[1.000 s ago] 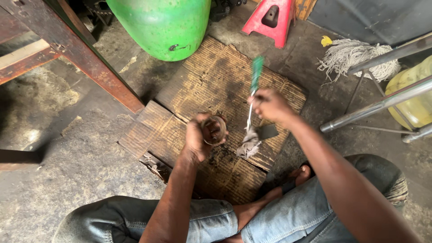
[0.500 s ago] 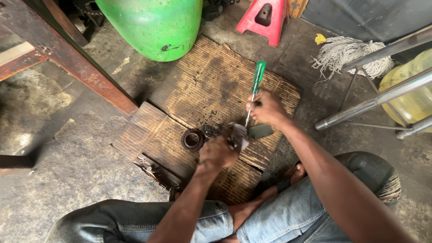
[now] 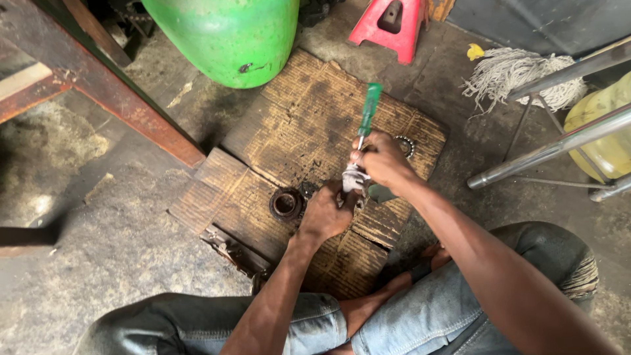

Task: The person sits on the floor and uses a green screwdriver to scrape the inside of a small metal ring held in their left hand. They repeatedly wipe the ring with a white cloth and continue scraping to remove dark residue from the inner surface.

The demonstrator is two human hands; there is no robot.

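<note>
Knees in worn jeans point(image 3: 315, 322) frame the bottom of the view; person sits on the floor over a greasy cardboard sheet point(image 3: 309, 131).

Left hand point(image 3: 325, 213) clenched on the lower end of a grey rag point(image 3: 353, 177), pinching it around the tool shaft. Right hand point(image 3: 381, 161) grasping a green-handled screwdriver point(image 3: 367, 115) at the shank, handle pointing up and away, tilted slightly. Rag sits between the two hands, wrapped on the metal.

Dark ring-shaped part point(image 3: 286, 202) lies flat on the cardboard just left of the left hand, apart from it, not held. Small bearing-like ring point(image 3: 405, 146) sits just beyond the right hand, partly hidden.

Judgement: step in hand looks like wiping grease off the screwdriver blade. Next move likely calls for a firm rag grip while the shaft slides through it, tip kept away from the palm.

Further out: green drum point(image 3: 223, 36), red stand point(image 3: 388, 26), mop head point(image 3: 519, 72), chrome tube legs point(image 3: 559, 148).
</note>
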